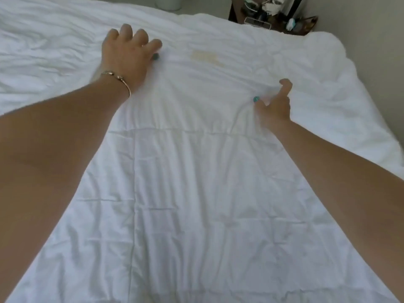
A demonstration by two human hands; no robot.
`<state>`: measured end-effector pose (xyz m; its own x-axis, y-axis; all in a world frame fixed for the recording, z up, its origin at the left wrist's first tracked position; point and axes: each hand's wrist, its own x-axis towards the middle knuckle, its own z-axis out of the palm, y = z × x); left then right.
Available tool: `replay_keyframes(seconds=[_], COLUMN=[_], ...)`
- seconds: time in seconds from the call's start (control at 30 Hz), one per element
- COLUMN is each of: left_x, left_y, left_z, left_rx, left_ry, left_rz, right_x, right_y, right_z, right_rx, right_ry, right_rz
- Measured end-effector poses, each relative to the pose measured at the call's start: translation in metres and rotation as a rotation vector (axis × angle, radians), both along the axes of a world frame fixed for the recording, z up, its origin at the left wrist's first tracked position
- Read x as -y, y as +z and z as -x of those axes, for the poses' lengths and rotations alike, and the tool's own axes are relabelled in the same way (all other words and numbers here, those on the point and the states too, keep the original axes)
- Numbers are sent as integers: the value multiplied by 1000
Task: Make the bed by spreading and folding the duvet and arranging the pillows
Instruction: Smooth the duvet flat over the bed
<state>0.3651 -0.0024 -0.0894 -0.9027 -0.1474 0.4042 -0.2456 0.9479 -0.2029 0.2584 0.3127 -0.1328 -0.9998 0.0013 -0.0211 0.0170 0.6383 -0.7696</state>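
Across the whole bed lies one white duvet, soft, light and easily creased; its far edge at twelve o'clock looks the best hold. Of two hands, the left hand presses at eleven o'clock, fingers spread; the right hand pinches a fold at one o'clock. No pillows show.

Head cam, looks fwd and down, close over duvet (single view).
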Motion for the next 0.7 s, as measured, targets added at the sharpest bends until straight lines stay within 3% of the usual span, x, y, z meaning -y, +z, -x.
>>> replay_keyframes(seconds=[0.07,0.13,0.2,0.27,0.37,0.5,0.6,0.7], left_x=[-17,-70,-131,-167,-175,-173,-205,-275], left_y=[-14,-42,-78,-115,-157,-147,-126,-107], left_z=[5,-10,-40,-72,-91,-83,-94,-122], left_rx=[1,6,178,459,668,768,787,811], left_ry=[129,105,88,167,196,247,299,79], left_rz=[-91,-294,-460,-575,-582,-572,-679,-684], right_x=[-4,-16,-32,-60,-123,-191,-236,-284], right_y=[-7,-30,-55,-76,-87,-70,-43,-11], right_z=[-6,-30,-66,-97,-135,-176,-195,-210], right_rx=[149,125,102,264,413,355,303,284], right_ry=[20,41,120,166,142,171,166,-11], right_rz=[-48,-304,-603,-815,-956,-1148,-1276,-1318])
